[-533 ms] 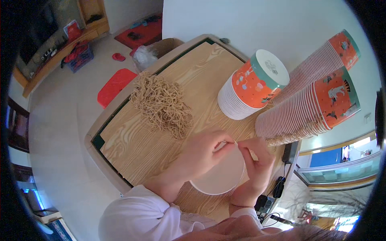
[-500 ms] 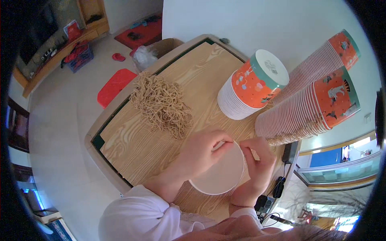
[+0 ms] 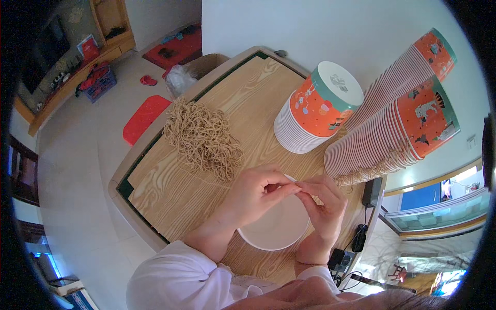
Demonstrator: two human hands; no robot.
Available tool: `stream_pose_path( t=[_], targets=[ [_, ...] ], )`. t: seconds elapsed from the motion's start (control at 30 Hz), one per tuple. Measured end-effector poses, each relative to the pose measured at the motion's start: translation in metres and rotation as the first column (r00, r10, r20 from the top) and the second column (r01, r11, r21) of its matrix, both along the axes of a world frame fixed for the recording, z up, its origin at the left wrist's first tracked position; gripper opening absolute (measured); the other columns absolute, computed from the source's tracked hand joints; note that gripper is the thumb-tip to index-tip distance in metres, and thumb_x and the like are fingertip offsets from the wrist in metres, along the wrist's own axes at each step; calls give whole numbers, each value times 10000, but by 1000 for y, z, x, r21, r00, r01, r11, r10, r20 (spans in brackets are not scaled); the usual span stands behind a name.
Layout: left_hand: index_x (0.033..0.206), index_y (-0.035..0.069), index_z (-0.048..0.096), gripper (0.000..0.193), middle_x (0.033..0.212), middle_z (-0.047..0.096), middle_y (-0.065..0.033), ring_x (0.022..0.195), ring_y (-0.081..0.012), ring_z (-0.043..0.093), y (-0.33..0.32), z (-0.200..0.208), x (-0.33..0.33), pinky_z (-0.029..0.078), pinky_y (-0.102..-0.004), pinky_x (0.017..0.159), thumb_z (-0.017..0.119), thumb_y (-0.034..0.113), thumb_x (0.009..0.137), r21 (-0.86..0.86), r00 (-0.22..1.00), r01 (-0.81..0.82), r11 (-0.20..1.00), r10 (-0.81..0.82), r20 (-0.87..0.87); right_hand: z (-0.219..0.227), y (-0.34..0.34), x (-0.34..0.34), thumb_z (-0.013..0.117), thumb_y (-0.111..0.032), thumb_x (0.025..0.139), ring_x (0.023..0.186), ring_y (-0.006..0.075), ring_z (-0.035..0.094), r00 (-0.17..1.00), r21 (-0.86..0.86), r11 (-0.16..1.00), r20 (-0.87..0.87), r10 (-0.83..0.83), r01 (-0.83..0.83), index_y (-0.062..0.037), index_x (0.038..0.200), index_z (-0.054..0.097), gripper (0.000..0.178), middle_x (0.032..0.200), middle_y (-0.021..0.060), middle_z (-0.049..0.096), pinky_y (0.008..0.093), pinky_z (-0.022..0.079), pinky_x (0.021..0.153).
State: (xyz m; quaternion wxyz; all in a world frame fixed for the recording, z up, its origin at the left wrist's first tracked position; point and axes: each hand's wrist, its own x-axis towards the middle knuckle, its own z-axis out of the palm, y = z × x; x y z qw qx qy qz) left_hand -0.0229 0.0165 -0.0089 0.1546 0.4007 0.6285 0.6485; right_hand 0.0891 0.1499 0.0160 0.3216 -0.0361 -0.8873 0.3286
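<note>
A white paper bucket (image 3: 274,225) sits in front of me on the wood-grain table, its open mouth facing up toward me. At its far rim my left hand (image 3: 258,194) and my right hand (image 3: 323,204) meet, thumbs and forefingers pinched together. What lies between the fingertips is too small to make out, and the fingers cover that stretch of rim. A loose heap of tan twine (image 3: 204,137) lies beyond my left hand; a thin strand trails from it toward that hand.
Nested orange-and-green paper buckets stand upside down in a stack (image 3: 325,106) at the back. Two longer stacks lean at the right; the nearer (image 3: 382,137) has twine bits (image 3: 377,168) along its side. Black adapters and cables (image 3: 341,261) hang by the table's right edge.
My hands, earlier apart at the rim, have come together with fingertips touching. The bucket appears slightly farther left and its mouth is less covered on the right.
</note>
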Motion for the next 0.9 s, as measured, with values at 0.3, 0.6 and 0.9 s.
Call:
stream_pose_path(
  t=[0.3, 0.6, 0.9],
  targets=[
    [876, 76, 700, 89, 710, 574, -40, 570, -115, 504, -1, 6, -2, 395, -259, 508, 721, 113, 799, 10, 998, -37, 999, 37, 56, 3, 5, -4, 700, 27, 757, 697, 268, 604, 998, 9, 999, 32, 50, -51, 7, 857, 620, 130, 768, 121, 587, 342, 480, 594],
    [882, 87, 699, 87, 704, 553, -37, 568, -128, 497, -4, 3, -3, 390, -267, 508, 707, 89, 795, 25, 997, -61, 998, 62, -52, 1, 2, -3, 771, -23, 698, 749, 262, 616, 1000, -108, 994, 14, 23, -21, -11, 935, 632, 275, 840, 109, 625, 346, 496, 646],
    [890, 82, 681, 91, 688, 532, -32, 549, -124, 471, -1, 4, -4, 372, -268, 500, 702, 89, 801, 13, 999, -44, 999, 44, -9, -3, 6, -10, 767, -13, 676, 730, 247, 619, 993, 63, 998, -119, 16, -8, -12, 816, 666, 172, 801, 101, 633, 321, 489, 606]
  ],
)
